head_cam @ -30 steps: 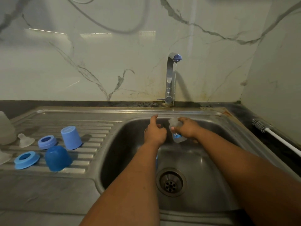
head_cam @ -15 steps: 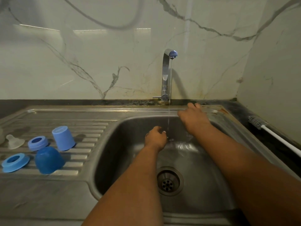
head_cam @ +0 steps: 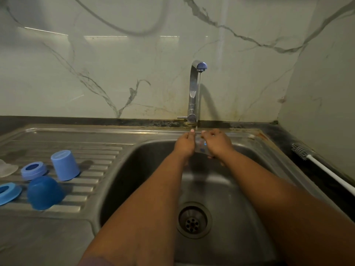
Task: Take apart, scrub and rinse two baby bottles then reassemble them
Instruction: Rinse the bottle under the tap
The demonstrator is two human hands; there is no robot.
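Clear bottle point(head_cam: 200, 145) sits between both hands at the back of the sink point(head_cam: 240, 198), right under the tap point(head_cam: 194, 89) w/ a thin stream point(head_cam: 198, 100) running down onto its top end. Left hand point(head_cam: 184, 145) on the bottle's left side, right hand point(head_cam: 218, 144) on its right; both touching it, so neither is nearer. Left fingers curled round the left wall, one fingertip poking up by the stream; right fingers curled over the upper right edge, clamped on the bottle (grip detail is blurry, can't tell which hand carries the load). Long axis looks roughly upright, maybe tipped a bit, mouth end prob up toward the stream, can't confirm since the hands cover most of it. Key relation for the next move, imo: mouth vs. falling water. If the opening is under the stream it fills, then needs tipping to dump into the basin, above the drain point(head_cam: 193, 220). Bottle appearance: transparent, small blue printed marks on the wall, wet, low contrast against the steel. Judging stage: rinse of a bottle body, reassembly not started. Parts lie on the drainboard point(head_cam: 92, 150) far left, well apart from the hands: light blue cap point(head_cam: 65, 165) upside down, dark blue cap point(head_cam: 44, 192), two blue collar rings point(head_cam: 33, 170) point(head_cam: 7, 192), clear teat point(head_cam: 6, 167) at frame edge. Bottle brush point(head_cam: 315, 160) on the table at right, untouched.
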